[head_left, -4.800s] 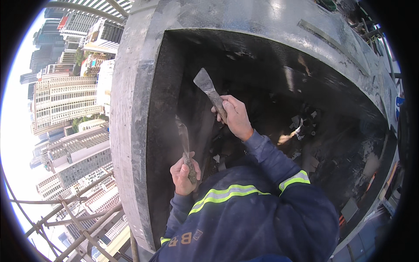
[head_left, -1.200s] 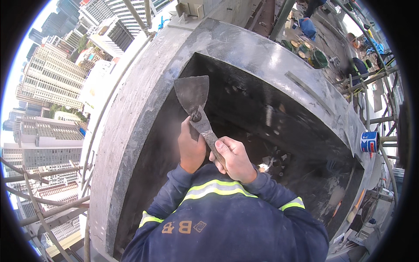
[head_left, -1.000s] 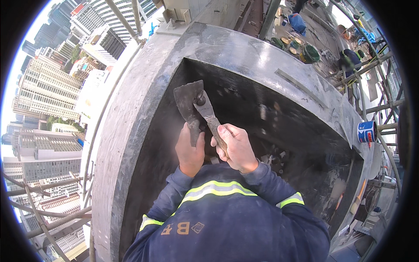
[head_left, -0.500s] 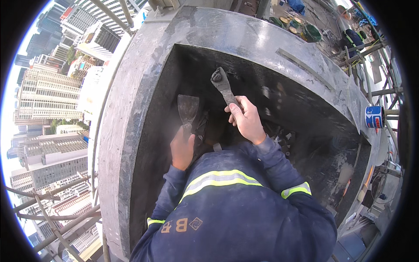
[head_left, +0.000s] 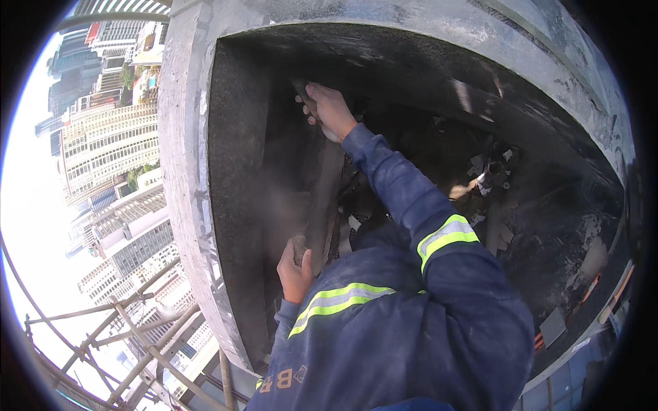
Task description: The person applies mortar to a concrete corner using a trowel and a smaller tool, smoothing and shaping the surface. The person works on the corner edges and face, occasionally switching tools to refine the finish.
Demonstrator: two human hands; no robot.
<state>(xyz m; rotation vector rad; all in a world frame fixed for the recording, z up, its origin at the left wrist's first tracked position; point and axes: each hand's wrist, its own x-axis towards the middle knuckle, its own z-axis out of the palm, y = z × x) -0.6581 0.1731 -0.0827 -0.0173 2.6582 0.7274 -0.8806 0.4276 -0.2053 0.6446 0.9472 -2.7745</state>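
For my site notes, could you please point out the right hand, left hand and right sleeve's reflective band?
Right hand (head_left: 332, 113): head view, its middle.
Left hand (head_left: 294, 275): head view, its middle.
Reflective band (head_left: 447, 238): head view, grey centre.

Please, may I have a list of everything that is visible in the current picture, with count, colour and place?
Upper rough tool handle: one, grey-brown, in the right hand; blade indistinct.
Lower rough tool handle: one, grey-brown, in the left hand; blade indistinct.
Angular, flat-walled opening: one, blackish, centre.
Flat, concrete-like rim: one, pale grey, bordering the opening.
Small, flat debris pieces: several, whitish and grey, inside the opening.
Flat, four-sided panel: one, grey, lower right.
Tall city buildings: many, cream, white and grey, left.
Round scaffold poles: several, brownish, lower left.
Long-sleeved jacket with reflective bands: one, dark blue, yellow-green and silver, lower centre.
Bare hands: two, ungloved, the right one higher.
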